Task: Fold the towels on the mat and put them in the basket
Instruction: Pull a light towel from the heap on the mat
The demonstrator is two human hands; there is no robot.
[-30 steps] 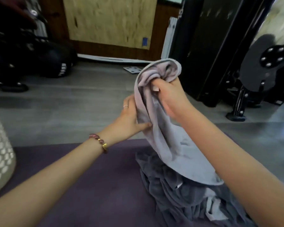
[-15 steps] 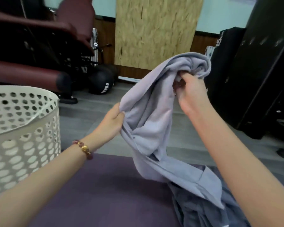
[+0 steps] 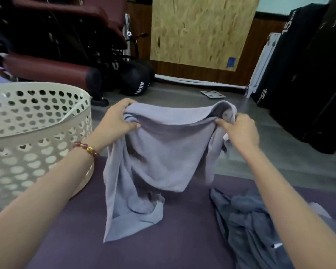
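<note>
Both arms reach forward, with the hands level and apart. The left hand (image 3: 114, 121), a beaded bracelet (image 3: 86, 149) at its wrist, grips the towel's upper edge at ten o'clock of the cloth, fingers curled over the top and thumb pressed beneath. The right hand (image 3: 239, 133) pinches the opposite corner at two o'clock, its thumb closed on a bunched fold; the cloth hides its other fingertips.

The pale lilac-grey towel (image 3: 163, 152) hangs between them above the purple mat (image 3: 76, 239). Its top edge is stretched almost straight and its body sags in soft folds. One long flap falls toward six o'clock, and its end lies crumpled on the mat. A heap of darker grey towels (image 3: 244, 220) sits on the mat at four o'clock, apart from the flap. The white perforated basket (image 3: 37, 133) stands at nine o'clock, at the mat's edge.

Half a second ago the right hand held its bunched corner high, the left clutched the side lower down, and the tail draped onto the dark heap. Now the hands are spread wide and the towel is opened out.
</note>
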